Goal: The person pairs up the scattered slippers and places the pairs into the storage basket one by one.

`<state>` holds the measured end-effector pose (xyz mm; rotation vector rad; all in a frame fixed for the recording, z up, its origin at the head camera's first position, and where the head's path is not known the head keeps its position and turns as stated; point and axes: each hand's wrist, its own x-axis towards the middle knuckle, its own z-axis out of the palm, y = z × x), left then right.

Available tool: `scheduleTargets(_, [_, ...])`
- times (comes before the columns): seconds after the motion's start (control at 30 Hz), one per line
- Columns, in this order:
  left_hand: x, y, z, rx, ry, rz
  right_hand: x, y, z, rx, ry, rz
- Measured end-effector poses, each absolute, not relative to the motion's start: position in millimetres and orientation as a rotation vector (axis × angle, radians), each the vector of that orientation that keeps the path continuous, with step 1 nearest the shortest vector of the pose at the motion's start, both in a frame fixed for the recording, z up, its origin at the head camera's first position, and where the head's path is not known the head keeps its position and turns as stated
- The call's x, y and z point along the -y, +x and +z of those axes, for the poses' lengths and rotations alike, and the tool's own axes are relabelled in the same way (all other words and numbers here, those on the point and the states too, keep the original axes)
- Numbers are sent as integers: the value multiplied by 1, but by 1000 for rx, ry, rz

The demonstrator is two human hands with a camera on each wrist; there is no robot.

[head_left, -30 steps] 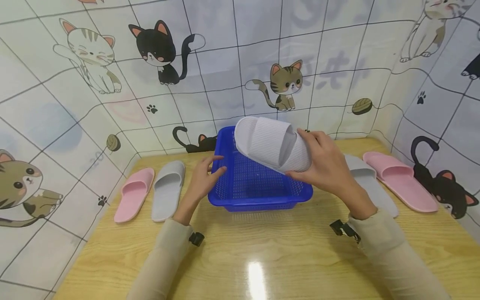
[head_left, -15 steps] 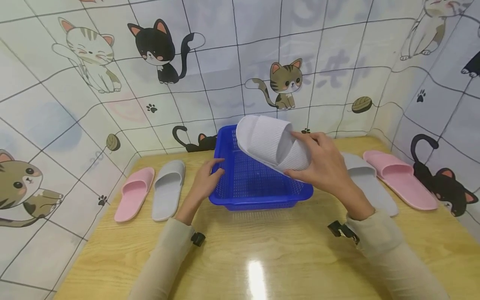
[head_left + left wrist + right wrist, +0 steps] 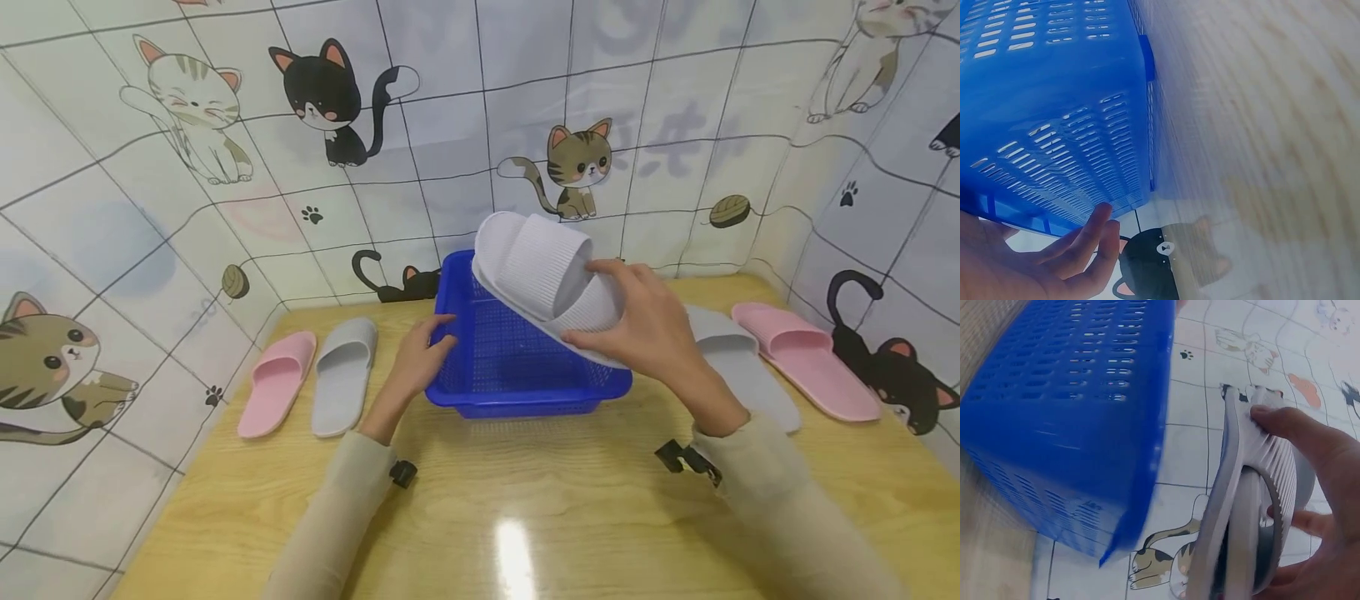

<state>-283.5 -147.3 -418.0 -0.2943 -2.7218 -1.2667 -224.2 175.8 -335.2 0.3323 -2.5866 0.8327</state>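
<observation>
White ribbed slippers (image 3: 543, 265) are held in the air by my right hand (image 3: 645, 321), over the right part of a blue plastic basket (image 3: 536, 408). Its thumb and fingers grip the heel end, toes pointing up and left. Two soles pressed together seem to show in the right wrist view, where the slippers (image 3: 1238, 469) stand apart from the basket (image 3: 1085, 437). At the basket's left rim, my left hand (image 3: 416, 354) holds on with thumb and forefinger over the edge. Other fingers (image 3: 1094, 244) lie along the outer wall in the left wrist view.
On the wooden table (image 3: 465, 517), a pink slipper (image 3: 277, 383) and a grey slipper (image 3: 345, 375) lie at left. Another grey slipper (image 3: 738, 367), partly behind my right hand, and another pink slipper (image 3: 813, 358) lie at right. A cat-patterned wall covering (image 3: 450, 125) stands close behind.
The white slippers have risen a little at the toe end and tilt more steeply. My left hand stays at the basket's rim. The head view has shifted slightly.
</observation>
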Motion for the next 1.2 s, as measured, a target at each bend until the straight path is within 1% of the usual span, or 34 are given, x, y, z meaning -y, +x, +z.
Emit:
scheduleTargets(0.2, [147,-283,-418,2731,-298,-1271,-166,-235,-318,2686,322,767])
scheduleTargets(0.53, [150,-283,-418,2756,-283,-1244,-147,-271,-302,2932,387,594])
scheduleTargets(0.67, [149,-284,-418,2762,-284,-1242,-141,-283,-301,3018,400,516])
scheduleTargets(1.0, [148,-283,-416,2770,-302,-1235,-123,-304,-305,3134,492,488])
scheduleTargets(1.1, [148,-284,-417,2772,-298,-1223,-117,-306,-309,3174,523,549])
scheduleTargets(1.2, [147,-284,-417,2773,-299,-1222,-110,-309,-316,3235,486,648])
